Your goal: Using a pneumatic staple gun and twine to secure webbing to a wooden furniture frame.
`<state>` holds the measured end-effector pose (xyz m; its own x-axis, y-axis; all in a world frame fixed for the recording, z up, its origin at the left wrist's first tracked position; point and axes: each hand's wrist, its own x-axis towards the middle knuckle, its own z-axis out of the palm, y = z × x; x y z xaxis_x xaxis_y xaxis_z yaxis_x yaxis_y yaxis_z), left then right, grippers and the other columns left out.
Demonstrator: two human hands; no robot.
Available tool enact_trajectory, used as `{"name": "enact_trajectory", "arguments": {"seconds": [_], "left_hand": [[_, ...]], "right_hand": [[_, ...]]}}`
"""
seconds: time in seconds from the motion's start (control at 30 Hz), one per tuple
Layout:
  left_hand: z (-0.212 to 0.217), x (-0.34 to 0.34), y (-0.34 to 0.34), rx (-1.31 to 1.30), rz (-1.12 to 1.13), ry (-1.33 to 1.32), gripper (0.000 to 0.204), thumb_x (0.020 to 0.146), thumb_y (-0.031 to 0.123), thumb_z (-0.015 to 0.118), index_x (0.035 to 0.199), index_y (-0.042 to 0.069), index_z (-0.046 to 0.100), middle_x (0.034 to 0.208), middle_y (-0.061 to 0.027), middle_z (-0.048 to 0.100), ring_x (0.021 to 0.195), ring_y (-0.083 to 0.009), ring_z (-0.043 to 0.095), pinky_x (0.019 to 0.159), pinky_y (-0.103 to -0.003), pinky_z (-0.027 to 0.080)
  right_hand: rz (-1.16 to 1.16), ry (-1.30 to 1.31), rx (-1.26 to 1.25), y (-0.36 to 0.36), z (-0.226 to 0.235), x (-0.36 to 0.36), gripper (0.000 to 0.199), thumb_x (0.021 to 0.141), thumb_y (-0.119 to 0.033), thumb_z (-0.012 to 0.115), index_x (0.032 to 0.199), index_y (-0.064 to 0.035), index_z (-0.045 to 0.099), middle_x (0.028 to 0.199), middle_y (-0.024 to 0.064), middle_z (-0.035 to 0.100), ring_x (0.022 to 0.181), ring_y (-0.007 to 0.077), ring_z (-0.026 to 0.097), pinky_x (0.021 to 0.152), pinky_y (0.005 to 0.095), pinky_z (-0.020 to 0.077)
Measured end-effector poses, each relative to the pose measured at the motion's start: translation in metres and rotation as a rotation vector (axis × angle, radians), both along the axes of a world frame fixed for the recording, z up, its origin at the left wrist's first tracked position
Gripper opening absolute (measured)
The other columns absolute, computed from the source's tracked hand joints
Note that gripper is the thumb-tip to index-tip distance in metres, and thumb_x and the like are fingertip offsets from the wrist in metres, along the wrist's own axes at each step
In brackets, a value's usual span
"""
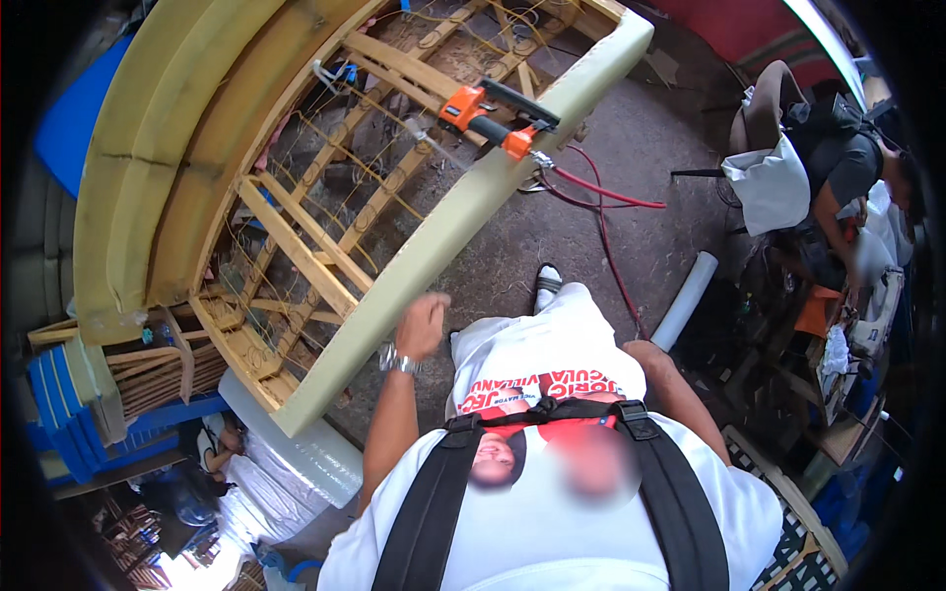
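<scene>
Left grip (424,327): beside the foam rail (443,227), whether clenched or released could not be told | Right grip (645,356): partly hidden, state could not be told | Sofa frame (298,246): lay ahead-left of left grip | Nail gun (488,128): rested on rail, well ahead of left grip | Tube (685,300): lay just ahead-right of right grip

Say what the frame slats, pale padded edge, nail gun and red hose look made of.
Slats: bare wood, seemingly unfinished; tan, squared edges.
Padded edge: probably foam, matte; pale, thick, soft-cornered, though a fabric cover is possible.
Nail gun: orange body, plastic or painted metal; can't tell.
Hose: rubber or plastic, smooth; bends in loose curves.
</scene>
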<state>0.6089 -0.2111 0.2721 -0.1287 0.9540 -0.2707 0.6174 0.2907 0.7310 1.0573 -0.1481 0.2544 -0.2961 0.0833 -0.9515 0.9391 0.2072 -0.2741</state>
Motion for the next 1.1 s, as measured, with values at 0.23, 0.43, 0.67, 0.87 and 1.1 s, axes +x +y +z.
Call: {"name": "enact_trajectory", "arguments": {"seconds": [0.23, 0.43, 0.67, 0.87, 1.1], "left_hand": [[0.049, 0.071, 0.219, 0.22, -0.129, -0.033, 0.022, 0.088, 0.011, 0.055, 0.104, 0.002, 0.066, 0.1, -0.0183, 0.067, 0.093, -0.0343, 0.064, 0.084, -0.04, 0.05], [0.016, 0.054, 0.254, 0.061, -0.078, -0.074, 0.024, 0.088, 0.014, 0.057, 0.106, 0.001, 0.066, 0.1, -0.0187, 0.068, 0.095, -0.0331, 0.065, 0.083, -0.039, 0.051], [-0.024, -0.036, 0.293, 0.173, -0.046, 0.056, 0.033, 0.082, 0.013, 0.062, 0.113, 0.002, 0.06, 0.122, -0.0169, 0.058, 0.114, -0.0358, 0.055, 0.099, -0.042, 0.044], [-0.024, -0.109, 0.339, 0.077, 0.002, -0.002, 0.032, 0.081, 0.013, 0.064, 0.11, 0.001, 0.058, 0.121, -0.0171, 0.057, 0.112, -0.0353, 0.055, 0.097, -0.042, 0.045], [-0.062, -0.147, 0.355, 0.092, -0.052, -0.09, 0.026, 0.083, 0.015, 0.059, 0.105, 0.0, 0.059, 0.107, -0.0177, 0.062, 0.101, -0.0359, 0.06, 0.091, -0.043, 0.048]], "right_hand": [[-0.427, 0.239, 0.72, 0.128, -0.002, 0.008, 0.029, 0.083, -0.02, 0.065, 0.106, -0.003, 0.063, 0.1, 0.02, 0.063, 0.101, 0.0377, 0.06, 0.09, 0.0433, 0.0487], [-0.314, 0.766, 1.119, 0.276, 0.054, -0.13, 0.047, 0.079, -0.019, 0.072, 0.121, -0.0051, 0.054, 0.123, 0.0147, 0.056, 0.114, 0.0343, 0.053, 0.095, 0.0421, 0.0466], [-0.084, 0.691, 1.008, 0.359, 0.035, -0.307, 0.056, 0.077, -0.024, 0.072, 0.125, -0.0054, 0.05, 0.124, 0.015, 0.054, 0.116, 0.0343, 0.052, 0.094, 0.044, 0.0469], [0.023, 0.435, 1.005, 0.406, 0.018, -0.408, 0.058, 0.072, -0.036, 0.077, 0.116, -0.0067, 0.053, 0.112, 0.0131, 0.056, 0.105, 0.0313, 0.057, 0.083, 0.0451, 0.0483], [0.041, 0.343, 0.959, 0.429, -0.013, -0.427, 0.061, 0.075, -0.041, 0.075, 0.121, -0.0072, 0.053, 0.116, 0.0131, 0.054, 0.104, 0.0317, 0.059, 0.081, 0.049, 0.046]]}}
